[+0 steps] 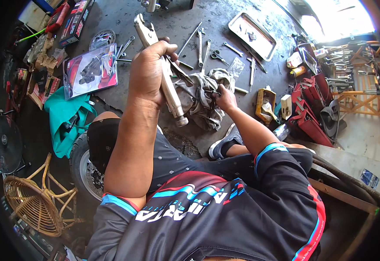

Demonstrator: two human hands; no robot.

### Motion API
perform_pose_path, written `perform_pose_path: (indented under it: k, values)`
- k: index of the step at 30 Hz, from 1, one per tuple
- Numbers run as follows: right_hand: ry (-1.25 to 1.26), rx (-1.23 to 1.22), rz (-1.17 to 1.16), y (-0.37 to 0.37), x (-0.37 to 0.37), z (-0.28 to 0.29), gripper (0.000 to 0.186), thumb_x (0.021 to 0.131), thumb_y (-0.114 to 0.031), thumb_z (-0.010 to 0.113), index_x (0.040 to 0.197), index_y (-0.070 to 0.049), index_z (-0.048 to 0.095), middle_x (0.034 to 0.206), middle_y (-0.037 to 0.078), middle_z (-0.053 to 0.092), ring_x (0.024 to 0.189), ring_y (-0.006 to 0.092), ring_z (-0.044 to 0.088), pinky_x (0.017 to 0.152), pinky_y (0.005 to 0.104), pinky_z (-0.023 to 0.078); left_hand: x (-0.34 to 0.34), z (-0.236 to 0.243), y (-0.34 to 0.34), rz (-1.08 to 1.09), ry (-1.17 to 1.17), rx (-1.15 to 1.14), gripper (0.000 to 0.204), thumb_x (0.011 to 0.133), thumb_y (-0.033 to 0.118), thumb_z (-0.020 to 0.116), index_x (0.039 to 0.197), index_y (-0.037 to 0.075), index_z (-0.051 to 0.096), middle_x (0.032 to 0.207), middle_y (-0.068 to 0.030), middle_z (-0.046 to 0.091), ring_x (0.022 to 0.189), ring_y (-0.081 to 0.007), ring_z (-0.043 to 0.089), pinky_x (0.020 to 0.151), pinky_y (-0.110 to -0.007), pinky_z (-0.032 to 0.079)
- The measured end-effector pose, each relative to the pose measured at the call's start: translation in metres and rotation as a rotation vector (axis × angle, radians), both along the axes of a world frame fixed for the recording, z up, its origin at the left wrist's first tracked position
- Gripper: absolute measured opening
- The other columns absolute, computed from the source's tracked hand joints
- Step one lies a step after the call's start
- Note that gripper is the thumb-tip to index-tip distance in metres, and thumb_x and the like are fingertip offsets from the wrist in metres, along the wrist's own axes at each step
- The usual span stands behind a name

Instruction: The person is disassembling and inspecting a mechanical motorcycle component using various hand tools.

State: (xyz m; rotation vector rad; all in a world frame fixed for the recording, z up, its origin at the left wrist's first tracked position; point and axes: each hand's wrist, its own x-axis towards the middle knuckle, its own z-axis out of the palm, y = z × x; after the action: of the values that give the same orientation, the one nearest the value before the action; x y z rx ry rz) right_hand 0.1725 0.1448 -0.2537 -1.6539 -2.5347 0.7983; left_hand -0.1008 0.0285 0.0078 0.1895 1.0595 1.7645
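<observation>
Clasping knurl-ended metal pliers (170,92); crumpled grey cloth (197,93).

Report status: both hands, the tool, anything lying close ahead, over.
Left hand closed around silver locking pliers, raised, jaws pointing away. Right hand at grey rag, grip unclear. Wrenches and scissors loose on floor beyond rag.

A dark grey, stained floor (218,35) spreads beneath and beyond the left grip (147,74). Left of that grip, nearer the body, is a woven rattan stool (29,203). Far to its right stands an orange-brown wooden rack (359,105); beyond, white light (340,19) glares.
</observation>
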Motion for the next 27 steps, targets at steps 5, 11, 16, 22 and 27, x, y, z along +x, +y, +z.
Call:
perform_pose_path:
  k: [5,11,16,22,27]
  values:
    - [0.081,0.136,-0.06,-0.012,0.004,-0.003,0.038,0.082,-0.019,0.066,0.116,-0.01,0.052,0.109,0.021,0.062,0.105,0.0429,0.06,0.089,0.0496,0.048,0.001,0.001,0.001,0.01,-0.01,-0.017,0.025,0.086,0.003,0.057,0.109,-0.006,0.055,0.086,-0.0119,0.059,0.075,-0.0226,0.063,0.077,-0.037,0.054]
    - [0.099,0.072,-0.062,-0.016,0.003,-0.004,0.048,0.077,-0.017,0.06,0.123,-0.009,0.048,0.112,0.022,0.058,0.107,0.0438,0.059,0.092,0.0506,0.049,0.0,-0.001,0.002,0.021,-0.041,-0.008,0.024,0.086,0.003,0.058,0.109,-0.006,0.056,0.085,-0.0123,0.061,0.075,-0.0229,0.063,0.077,-0.038,0.054]
    - [-0.016,-0.086,-0.216,-0.024,0.01,-0.019,0.043,0.078,-0.018,0.061,0.118,-0.005,0.058,0.109,0.024,0.065,0.108,0.0424,0.061,0.095,0.0476,0.049,0.002,-0.001,0.004,0.047,-0.054,-0.011,0.023,0.086,0.004,0.058,0.107,-0.005,0.057,0.084,-0.0121,0.062,0.076,-0.023,0.063,0.077,-0.038,0.054]
    - [-0.225,-0.143,-0.152,-0.034,0.026,-0.028,0.048,0.076,-0.016,0.063,0.122,-0.002,0.056,0.121,0.027,0.06,0.117,0.0442,0.056,0.101,0.046,0.046,0.001,-0.002,0.003,0.049,-0.055,-0.013,0.021,0.081,0.007,0.065,0.1,0.001,0.06,0.087,-0.0069,0.059,0.074,-0.0165,0.061,0.068,-0.029,0.051]
    - [0.245,0.224,-0.061,-0.025,0.008,-0.015,0.044,0.08,-0.017,0.063,0.121,-0.004,0.05,0.118,0.024,0.052,0.115,0.0442,0.051,0.099,0.0482,0.044,0.002,0.002,0.004,0.052,-0.052,-0.011,0.02,0.082,0.007,0.065,0.101,0.002,0.059,0.085,-0.0071,0.059,0.072,-0.0167,0.061,0.067,-0.029,0.052]
